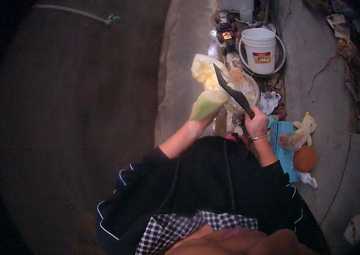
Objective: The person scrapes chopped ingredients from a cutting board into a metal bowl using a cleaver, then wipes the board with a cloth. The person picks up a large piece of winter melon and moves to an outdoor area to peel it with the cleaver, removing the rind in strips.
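Observation:
My left hand [206,121] grips the lower end of a large pale-fleshed gourd or melon [210,98] from below. Its near part is light green and smooth, while the far part opens on yellowish, ragged, pulpy flesh. In my right hand [256,122] is the handle of a dark-bladed kitchen knife [235,94], probably a cleaver. The blade slants up and to the left, its far end overlapping the pale flesh; whether it touches cannot be told. Beneath both lies a white tub [256,92] with scraps and plastic film inside, partly hidden by the gourd and knife.
Beyond the tub, a white bucket [258,47] stands in a metal basin [281,54] near toy trucks [226,35]. A clear plastic bag [268,102] lies nearby. At right are a blue box [284,159], plastic jar [290,141], plush toy [306,126] and brown ball [304,159].

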The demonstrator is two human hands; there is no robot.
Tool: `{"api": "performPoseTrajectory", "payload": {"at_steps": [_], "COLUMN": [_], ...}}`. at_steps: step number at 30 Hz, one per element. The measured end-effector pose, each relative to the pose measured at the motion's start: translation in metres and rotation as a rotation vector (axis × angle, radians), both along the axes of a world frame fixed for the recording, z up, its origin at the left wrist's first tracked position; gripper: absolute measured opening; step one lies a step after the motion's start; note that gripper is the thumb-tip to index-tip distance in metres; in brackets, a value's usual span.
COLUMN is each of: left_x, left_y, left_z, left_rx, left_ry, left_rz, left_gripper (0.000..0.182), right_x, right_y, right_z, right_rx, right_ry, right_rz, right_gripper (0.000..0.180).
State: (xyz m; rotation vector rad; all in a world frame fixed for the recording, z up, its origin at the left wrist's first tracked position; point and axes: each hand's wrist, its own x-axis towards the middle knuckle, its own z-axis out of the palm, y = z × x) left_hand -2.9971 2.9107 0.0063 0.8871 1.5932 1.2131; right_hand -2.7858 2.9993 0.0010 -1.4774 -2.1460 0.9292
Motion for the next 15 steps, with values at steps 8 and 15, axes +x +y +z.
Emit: {"api": "performPoseTrajectory", "payload": {"at_steps": [8,15], "left_x": [0.012,0.023], "left_y": [0.012,0.007], "left_z": [0.013,0.007], "left_rx": [0.048,-0.117], "left_ry": [-1.234,-1.464], "left_rz": [0.378,0.547], "left_gripper": [0.032,0.035], "right_x": [0.011,0.034], "right_y": [0.005,0.013], "right_z": [-0.012,-0.049], "right_rx": [-0.142,-0.256], "right_ry": [-0.146,-0.413], "right_rz": [0.034,0.03], "right_gripper": [0.026,0.031]}}
